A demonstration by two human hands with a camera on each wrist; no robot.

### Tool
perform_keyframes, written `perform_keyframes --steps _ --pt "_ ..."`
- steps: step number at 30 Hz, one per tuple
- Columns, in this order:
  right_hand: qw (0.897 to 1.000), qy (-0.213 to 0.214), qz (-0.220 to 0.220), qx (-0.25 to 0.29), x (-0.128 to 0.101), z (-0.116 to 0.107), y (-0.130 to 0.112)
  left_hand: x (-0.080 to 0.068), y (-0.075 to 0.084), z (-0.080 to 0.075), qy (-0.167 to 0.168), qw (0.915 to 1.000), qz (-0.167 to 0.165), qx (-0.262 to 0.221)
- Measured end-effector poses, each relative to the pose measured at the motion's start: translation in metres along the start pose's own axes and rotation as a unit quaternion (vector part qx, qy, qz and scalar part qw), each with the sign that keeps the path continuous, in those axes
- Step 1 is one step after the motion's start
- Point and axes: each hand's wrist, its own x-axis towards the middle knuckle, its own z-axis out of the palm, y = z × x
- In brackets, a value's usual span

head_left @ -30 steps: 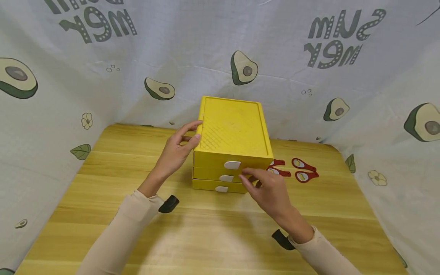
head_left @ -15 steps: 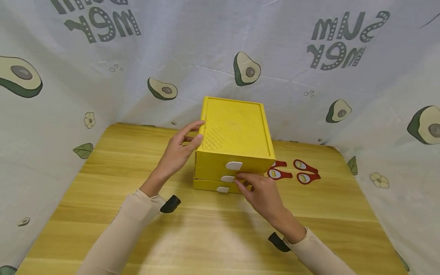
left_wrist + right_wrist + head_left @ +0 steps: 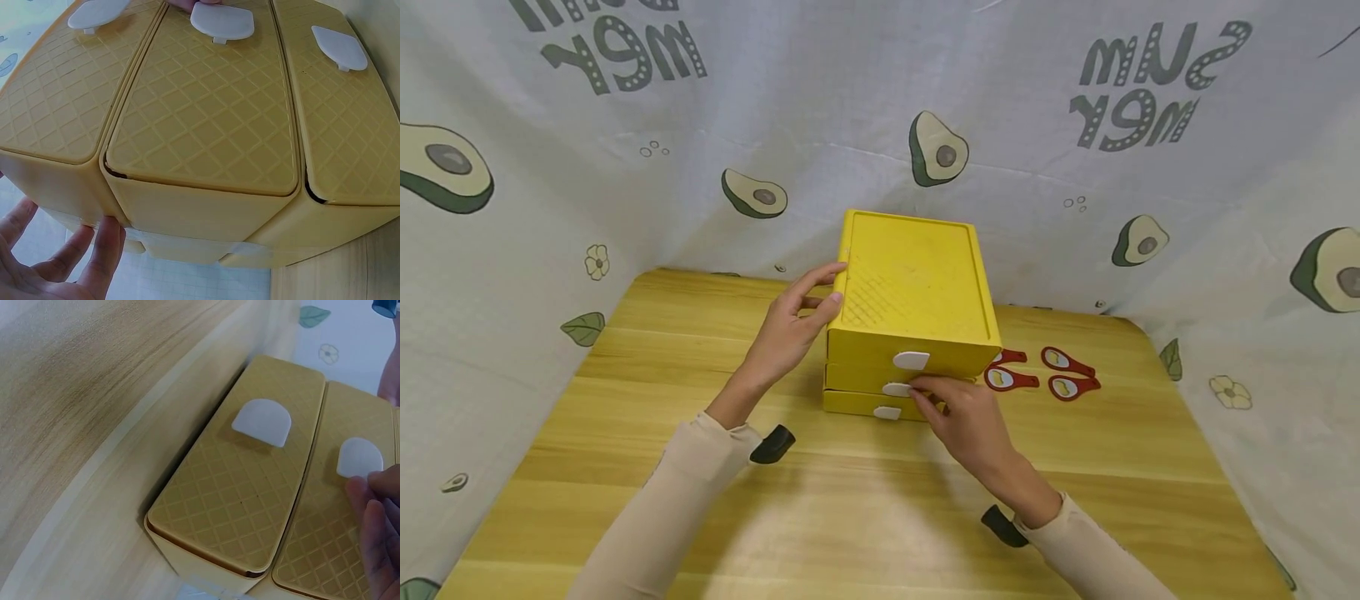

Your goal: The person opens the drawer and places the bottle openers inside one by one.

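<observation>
- Where the wooden table meets the left side, a pale cloth printed with avocados, leaves and small flowers hangs as a wall and wraps round the far side and the right as well.
- Left of centre, a cream sleeve leads up to the left hand, whose fingers lie straight against the left side and top edge of the box; it grips nothing, and the left wrist view shows its fingertips flat on the box's edge.
- At centre, the yellow box stands far on the table, close to the cloth; it has three drawers stacked, each with a white tab.
- The middle tab is touched by the fingertips of the right hand, fingers curled onto it; whether they truly pinch it I cannot tell, and the right wrist view shows fingertips just beside the tab.
- All three drawers look closed or nearly so.
- Right of the box, three red tags lie flat on the table, near one another.
- Far right, the cloth shows grey mirrored lettering above more avocados.
</observation>
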Motion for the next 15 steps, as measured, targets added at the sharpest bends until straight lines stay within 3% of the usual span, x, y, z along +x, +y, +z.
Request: perform_keyframes --steps 15 --pt "1.0 0.006 -0.023 -0.003 -0.0067 -0.0003 -0.0023 -0.001 0.0 -0.0008 -0.001 1.0 0.0 -0.002"
